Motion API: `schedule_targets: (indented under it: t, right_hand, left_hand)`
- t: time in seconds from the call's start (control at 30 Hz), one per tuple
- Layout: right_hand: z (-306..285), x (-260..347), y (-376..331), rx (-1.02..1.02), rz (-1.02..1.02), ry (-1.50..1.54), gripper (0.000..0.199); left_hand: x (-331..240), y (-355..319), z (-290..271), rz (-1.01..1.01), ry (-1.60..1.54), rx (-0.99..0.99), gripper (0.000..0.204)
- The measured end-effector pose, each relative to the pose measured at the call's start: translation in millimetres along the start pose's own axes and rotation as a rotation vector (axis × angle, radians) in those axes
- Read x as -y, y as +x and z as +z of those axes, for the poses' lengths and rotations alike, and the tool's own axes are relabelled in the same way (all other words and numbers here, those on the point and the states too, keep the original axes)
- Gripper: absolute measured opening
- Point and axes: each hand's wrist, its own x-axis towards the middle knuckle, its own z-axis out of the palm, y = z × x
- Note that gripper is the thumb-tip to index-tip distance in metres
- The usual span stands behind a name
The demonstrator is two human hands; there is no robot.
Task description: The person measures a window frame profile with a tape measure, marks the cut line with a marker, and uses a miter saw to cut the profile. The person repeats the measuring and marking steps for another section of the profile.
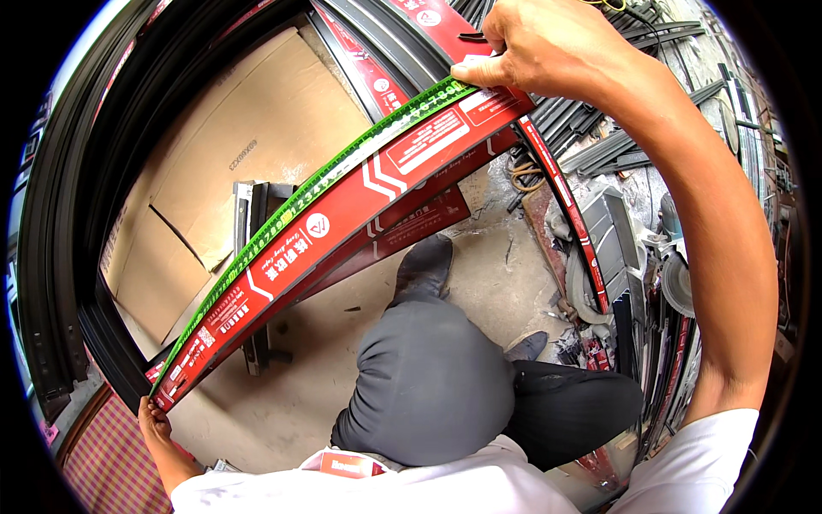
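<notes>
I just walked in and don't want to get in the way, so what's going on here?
Someone in a white shirt has a green measuring tape stretched along a long red-faced strip. Their left hand is at the strip's near, lower-left end; their right hand is at the far end, thumb on the tape. Brown cardboard lies beyond the strip, and long black profiles run along the left.
</notes>
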Motion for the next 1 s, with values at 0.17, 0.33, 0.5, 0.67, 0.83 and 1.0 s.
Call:
schedule_targets:
  t: [0.17,0.33,0.5,0.67,0.83,1.0]
  right_hand:
    - [-3,-1,0,0.044,0.008,0.032,0.055]
    - [-6,6,-4,0.037,0.032,0.065,0.055]
    - [-9,1,-3,0.087,0.04,0.056,0.056]
    - [-5,2,0,0.064,0.033,0.042,0.055]
    - [-6,2,-5,0.064,0.029,0.055,0.055]
    - [-4,1,-3,0.022,0.013,0.052,0.054]
  left_hand:
    - [-2,2,2,-0.016,0.033,0.009,0.029]
    - [-1,5,-1,-0.036,0.02,0.021,0.029]
    - [-5,6,2,-0.029,0.033,0.023,0.029]
    - [-1,1,0,-0.027,0.042,-0.003,0.028]
    - [-3,1,3,-0.036,0.029,0.003,0.027]
    - [-3,1,0,-0.021,0.015,0.016,0.027]
